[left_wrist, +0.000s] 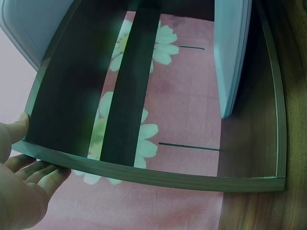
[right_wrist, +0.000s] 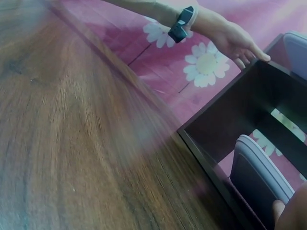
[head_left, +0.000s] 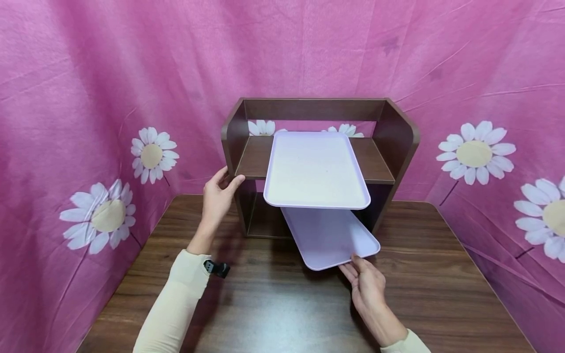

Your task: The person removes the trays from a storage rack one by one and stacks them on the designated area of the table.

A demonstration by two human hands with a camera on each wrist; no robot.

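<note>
Both trays (head_left: 317, 169) (head_left: 328, 238) are lilac, the shelf (head_left: 256, 159) dark brown, the table (head_left: 273, 304) wood-grained brown, the cloth (head_left: 309, 49) daisy-printed pink.

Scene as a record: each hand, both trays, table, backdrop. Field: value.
left hand: grips brown shelf at its left side
right hand: pinches lower tray at its front edge
upper tray: on the shelf's upper board, front overhanging
lower tray: askew, sticking out of the lower compartment
table: wooden, under the shelf
backdrop: pink cloth, white daisies
</note>
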